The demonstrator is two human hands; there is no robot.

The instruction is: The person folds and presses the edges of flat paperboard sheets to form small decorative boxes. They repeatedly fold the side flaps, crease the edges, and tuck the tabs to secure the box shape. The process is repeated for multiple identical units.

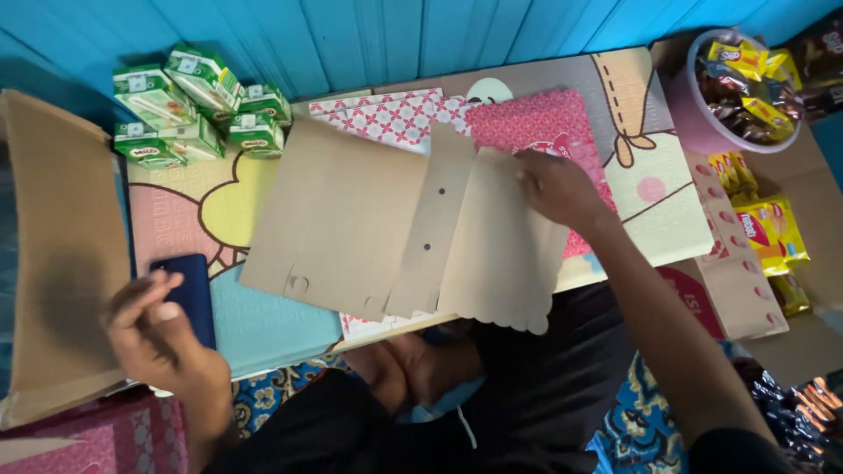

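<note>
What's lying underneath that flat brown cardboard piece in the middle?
Under the brown cardboard, patterned pink and red sheets stick out along its top edge, on a cartoon mat. Whatever lies beneath its middle is covered.

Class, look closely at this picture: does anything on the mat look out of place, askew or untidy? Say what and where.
The green drink cartons at the mat's far left corner lie in a jumbled heap, tilted at different angles rather than stacked. Nothing looks spilled or torn. The flat brown box blank under the right hand lies slightly askew.

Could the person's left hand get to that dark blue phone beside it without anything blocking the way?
Probably yes. The left hand hovers open right next to the dark blue phone, its fingers already at the phone's edge. The phone lies flat on the colourful mat with nothing on top of it or in between.
</note>
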